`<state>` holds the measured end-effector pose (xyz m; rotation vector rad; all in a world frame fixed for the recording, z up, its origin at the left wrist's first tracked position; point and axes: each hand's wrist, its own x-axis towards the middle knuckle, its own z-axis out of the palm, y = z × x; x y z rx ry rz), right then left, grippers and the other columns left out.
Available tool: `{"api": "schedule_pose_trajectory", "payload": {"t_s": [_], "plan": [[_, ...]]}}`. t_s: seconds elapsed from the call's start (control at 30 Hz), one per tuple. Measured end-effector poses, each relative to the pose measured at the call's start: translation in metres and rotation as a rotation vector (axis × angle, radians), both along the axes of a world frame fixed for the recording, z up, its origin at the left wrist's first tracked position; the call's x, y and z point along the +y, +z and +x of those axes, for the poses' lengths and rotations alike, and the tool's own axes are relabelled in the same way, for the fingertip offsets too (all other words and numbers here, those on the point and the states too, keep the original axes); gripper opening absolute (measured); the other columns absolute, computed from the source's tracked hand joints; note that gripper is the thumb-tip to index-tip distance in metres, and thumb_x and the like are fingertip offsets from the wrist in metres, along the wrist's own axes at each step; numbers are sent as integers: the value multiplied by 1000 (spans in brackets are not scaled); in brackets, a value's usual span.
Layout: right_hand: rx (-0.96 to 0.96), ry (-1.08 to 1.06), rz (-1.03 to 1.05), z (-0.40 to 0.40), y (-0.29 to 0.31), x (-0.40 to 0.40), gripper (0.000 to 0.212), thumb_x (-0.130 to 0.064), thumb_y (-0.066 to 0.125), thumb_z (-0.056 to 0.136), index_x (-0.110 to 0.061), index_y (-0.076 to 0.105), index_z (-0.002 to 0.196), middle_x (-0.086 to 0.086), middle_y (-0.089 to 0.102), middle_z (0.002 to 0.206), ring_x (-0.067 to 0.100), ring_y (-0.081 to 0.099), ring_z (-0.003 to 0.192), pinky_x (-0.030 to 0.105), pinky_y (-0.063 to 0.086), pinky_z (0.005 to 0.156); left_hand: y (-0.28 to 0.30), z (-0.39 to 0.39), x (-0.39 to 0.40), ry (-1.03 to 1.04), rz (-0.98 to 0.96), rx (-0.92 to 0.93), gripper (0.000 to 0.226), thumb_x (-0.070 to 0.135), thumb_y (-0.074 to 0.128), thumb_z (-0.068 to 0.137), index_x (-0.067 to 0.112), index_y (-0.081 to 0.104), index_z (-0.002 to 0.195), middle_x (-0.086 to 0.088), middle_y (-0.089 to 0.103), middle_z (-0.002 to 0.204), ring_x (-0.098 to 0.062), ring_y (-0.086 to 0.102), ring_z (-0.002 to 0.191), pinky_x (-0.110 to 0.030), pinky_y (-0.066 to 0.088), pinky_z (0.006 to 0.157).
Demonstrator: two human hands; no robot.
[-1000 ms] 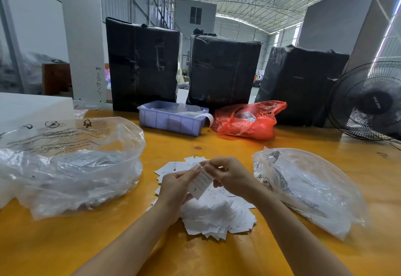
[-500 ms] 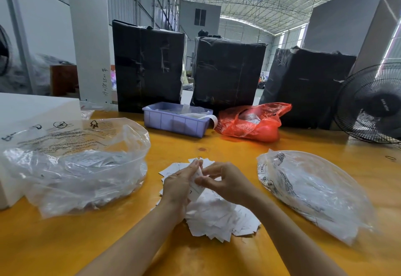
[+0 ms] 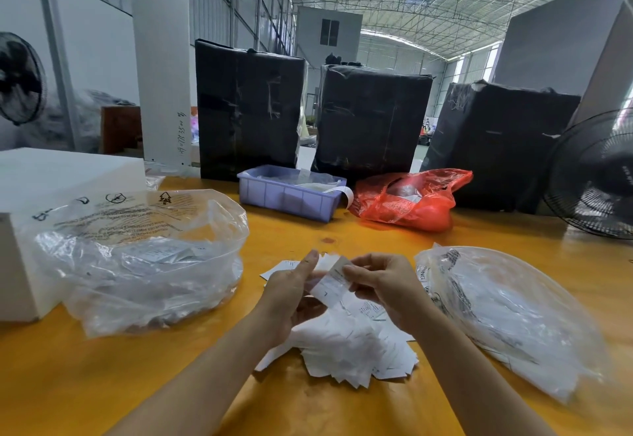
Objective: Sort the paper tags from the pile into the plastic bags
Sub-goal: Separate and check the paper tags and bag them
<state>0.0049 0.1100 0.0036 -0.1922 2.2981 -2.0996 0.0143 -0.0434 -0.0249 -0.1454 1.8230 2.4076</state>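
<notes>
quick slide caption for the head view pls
Both hands, left and right, hold one white paper tag above the white tag pile, between two clear plastic bags on the yellow table.

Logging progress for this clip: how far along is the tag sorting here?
Partway. Done: both clear bags, left bag and right bag, already hold white tags. In hand: the right hand pinches one tag, with the left hand beside it. Left: a sizeable pile remains on the table.
</notes>
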Motion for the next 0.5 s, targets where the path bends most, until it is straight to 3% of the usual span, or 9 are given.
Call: {"api": "schedule_pose_trajectory", "payload": {"t_s": [0.23, 0.5], "plan": [[3, -60, 57, 0, -1, 3, 7, -10, 70, 82, -11, 70, 75, 0, 67, 60, 7, 57, 52, 18, 44, 52, 1, -1, -14, -79, -240, 82, 17, 27, 74, 79, 11, 74, 83, -2, 71, 68, -9, 62, 52, -17, 46, 48], [63, -92, 90, -2, -3, 4, 5, -7, 69, 83, -3, 72, 80, 5, 67, 60, 8, 55, 48, 20, 40, 50, 8, -2, -15, -58, -545, 215, 13, 20, 71, 84, 12, 71, 73, 3, 68, 58, -4, 55, 45, -15, 43, 45]]}}
